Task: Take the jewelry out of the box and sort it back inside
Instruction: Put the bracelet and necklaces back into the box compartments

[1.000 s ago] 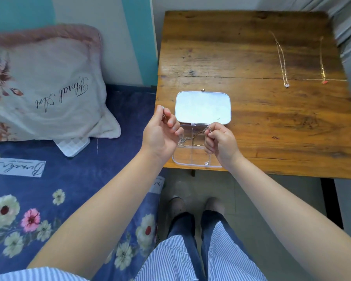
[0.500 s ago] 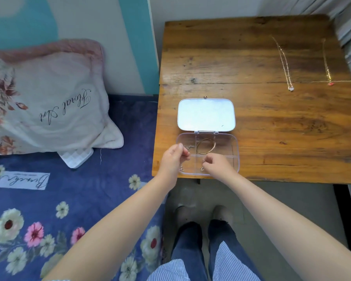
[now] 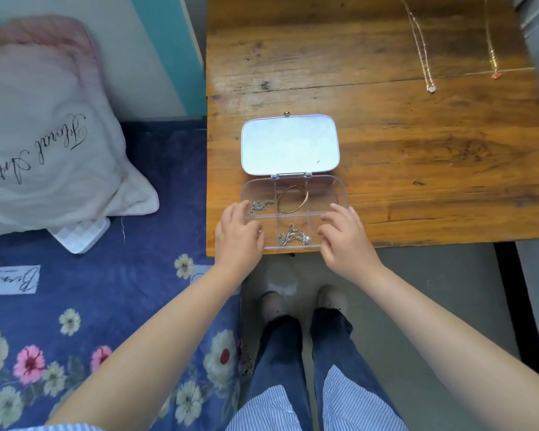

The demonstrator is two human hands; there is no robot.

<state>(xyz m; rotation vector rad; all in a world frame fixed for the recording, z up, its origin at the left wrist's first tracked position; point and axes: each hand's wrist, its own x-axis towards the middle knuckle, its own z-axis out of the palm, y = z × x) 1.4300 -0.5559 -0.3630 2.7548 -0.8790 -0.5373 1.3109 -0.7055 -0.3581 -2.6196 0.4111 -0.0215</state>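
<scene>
Two hands, left hand at 9 o'clock and right hand at 3 o'clock, fingers spread loosely and empty, flank the open box, probably steadying it.

A home bedroom: a bed with a navy floral bedsheet and a script-printed pillow sits beside a worn wooden table, against a white-and-teal painted wall, with a bare grey floor underfoot.
</scene>
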